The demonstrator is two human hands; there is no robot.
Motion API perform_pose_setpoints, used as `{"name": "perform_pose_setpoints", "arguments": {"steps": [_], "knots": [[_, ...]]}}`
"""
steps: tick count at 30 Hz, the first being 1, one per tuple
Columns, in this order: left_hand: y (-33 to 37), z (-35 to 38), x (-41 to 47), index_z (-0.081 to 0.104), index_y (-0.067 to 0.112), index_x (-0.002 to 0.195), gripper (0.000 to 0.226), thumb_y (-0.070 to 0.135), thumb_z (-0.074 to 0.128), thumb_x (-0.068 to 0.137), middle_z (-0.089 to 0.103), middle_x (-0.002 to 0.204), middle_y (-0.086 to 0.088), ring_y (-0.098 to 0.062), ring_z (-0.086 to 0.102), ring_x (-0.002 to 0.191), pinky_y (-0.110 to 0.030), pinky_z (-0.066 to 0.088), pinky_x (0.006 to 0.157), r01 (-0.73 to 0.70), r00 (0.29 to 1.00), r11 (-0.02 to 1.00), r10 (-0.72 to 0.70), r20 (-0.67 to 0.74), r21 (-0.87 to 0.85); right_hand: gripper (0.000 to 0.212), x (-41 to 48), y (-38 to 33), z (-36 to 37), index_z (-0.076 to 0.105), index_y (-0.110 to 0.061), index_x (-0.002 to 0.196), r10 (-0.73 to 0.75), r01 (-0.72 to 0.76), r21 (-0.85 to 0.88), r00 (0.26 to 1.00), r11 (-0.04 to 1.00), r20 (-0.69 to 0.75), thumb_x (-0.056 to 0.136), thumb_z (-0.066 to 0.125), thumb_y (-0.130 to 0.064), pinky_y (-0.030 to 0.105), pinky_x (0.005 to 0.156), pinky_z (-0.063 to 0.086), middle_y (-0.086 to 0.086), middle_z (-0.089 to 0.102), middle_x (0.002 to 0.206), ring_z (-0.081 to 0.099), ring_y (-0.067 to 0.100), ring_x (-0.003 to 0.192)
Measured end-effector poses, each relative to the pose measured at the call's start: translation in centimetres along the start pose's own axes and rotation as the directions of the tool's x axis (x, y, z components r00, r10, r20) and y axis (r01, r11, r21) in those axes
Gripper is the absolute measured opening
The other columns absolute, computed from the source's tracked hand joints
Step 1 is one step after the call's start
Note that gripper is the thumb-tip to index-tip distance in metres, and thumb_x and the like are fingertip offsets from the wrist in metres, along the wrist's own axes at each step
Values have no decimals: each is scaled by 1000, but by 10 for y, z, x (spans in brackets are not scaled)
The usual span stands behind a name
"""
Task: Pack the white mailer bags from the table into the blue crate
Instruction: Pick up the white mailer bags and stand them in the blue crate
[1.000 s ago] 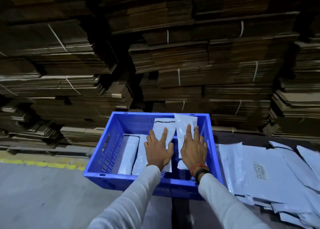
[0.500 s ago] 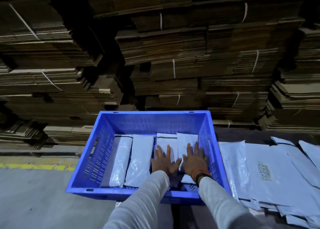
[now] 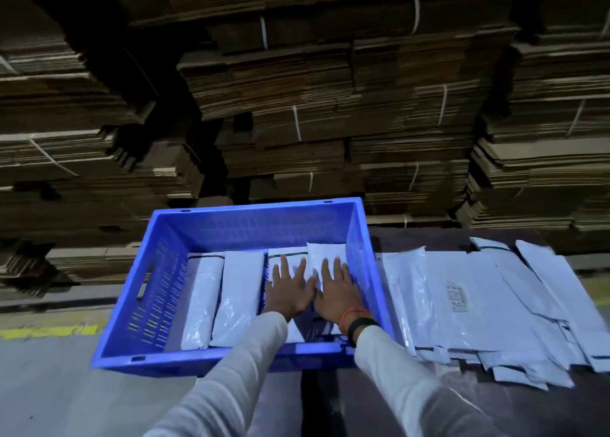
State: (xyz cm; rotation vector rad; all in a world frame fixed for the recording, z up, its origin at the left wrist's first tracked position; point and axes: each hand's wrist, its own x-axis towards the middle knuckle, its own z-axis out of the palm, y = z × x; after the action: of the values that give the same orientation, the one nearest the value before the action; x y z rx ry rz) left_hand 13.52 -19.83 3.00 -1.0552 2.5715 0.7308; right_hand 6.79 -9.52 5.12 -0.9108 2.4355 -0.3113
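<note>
Bags [image 3: 241,291] lying in row inside crate [image 3: 254,210]; more lying on counter [image 3: 412,235], right. I am seeing left hand [image 3: 290,289], right hand [image 3: 336,288] pressing flat, grip released. Judging light, soft, slippery film; pinching edges best.

1. Crate [image 3: 155,291] at centre, on the near left part of the table [image 3: 396,235], its left end past the table edge, over the floor [image 3: 49,387].
2. Inside the crate: four mailer bags side by side, lengthwise front to back: leftmost bag [image 3: 201,301], second bag [image 3: 239,291], third bag [image 3: 280,255], fourth bag [image 3: 325,253] beside the right wall.
3. Left hand [image 3: 290,289] flat on the third bag, right hand [image 3: 336,291] flat on the fourth, thumbs nearly touching.
4. Right of the crate, on the table: overlapping pile of loose mailer bags [image 3: 478,304], just beside the crate wall.
5. Behind crate and table: stacked cardboard [image 3: 297,90], across the whole background.
</note>
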Motion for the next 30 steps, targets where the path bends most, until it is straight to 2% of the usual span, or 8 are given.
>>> {"name": "perform_pose_setpoints", "arguments": {"steps": [2,5,8,13,16,21,24,30], "knots": [[18,-9,-5,9,35,157,60,52,29,102,-5,165,-8,-33,-1,152,-49,12,120,-54,986,997,46,-158,-49,73,-15,4,-17,-2,-15,155,-100,103,27,989,994,-111,97,41,-28,41,122,8,10,-9,162,-6,26,150],[50,-19,-13,14,35,156,60,53,25,101,1,165,-8,-32,3,152,-49,17,118,-147,924,989,127,-360,-29,71,-35,16,-44,2,-12,154,-207,222,30,942,975,-264,98,43,-19,34,121,7,10,-5,162,-5,25,150],[82,-24,-23,11,35,156,68,58,19,93,2,165,-10,-32,2,152,-50,16,118,-182,880,983,165,-446,6,75,-46,32,-62,5,-16,155,-224,244,4,898,970,-379,94,48,-17,34,118,22,6,-5,163,-2,22,150],[129,-31,-47,18,33,156,69,62,14,93,6,165,-11,-34,6,151,-53,18,117,-191,800,982,151,-580,-8,77,-62,62,-95,0,-18,155,-232,226,-69,857,972,-460,94,47,-24,43,121,17,8,-8,163,-6,26,150],[155,-37,-59,17,34,156,64,59,23,97,7,165,-10,-33,8,151,-52,19,116,-215,759,977,164,-630,-6,71,-74,79,-121,3,-18,155,-265,259,-88,806,962,-528,98,42,-31,44,122,12,8,-6,163,-6,25,150],[199,-35,-76,21,34,155,65,60,28,96,14,163,-14,-32,9,151,-51,19,116,-279,703,960,211,-679,10,66,-88,131,-157,14,-17,154,-273,256,-116,750,960,-603,97,42,-35,46,119,15,11,5,162,5,29,150],[229,-24,-81,22,35,155,67,63,31,94,14,163,-13,-30,7,152,-50,17,117,-308,708,951,232,-667,4,65,-96,173,-173,15,-18,154,-250,212,-135,737,968,-629,99,38,-41,46,118,16,12,7,162,6,29,150],[305,26,-81,23,37,154,70,69,32,92,14,164,-12,-29,9,151,-52,19,117,-337,778,941,268,-568,-16,64,-107,269,-196,19,-17,153,-140,73,-129,742,989,-655,99,36,-45,46,118,16,12,13,161,10,31,149]]}}
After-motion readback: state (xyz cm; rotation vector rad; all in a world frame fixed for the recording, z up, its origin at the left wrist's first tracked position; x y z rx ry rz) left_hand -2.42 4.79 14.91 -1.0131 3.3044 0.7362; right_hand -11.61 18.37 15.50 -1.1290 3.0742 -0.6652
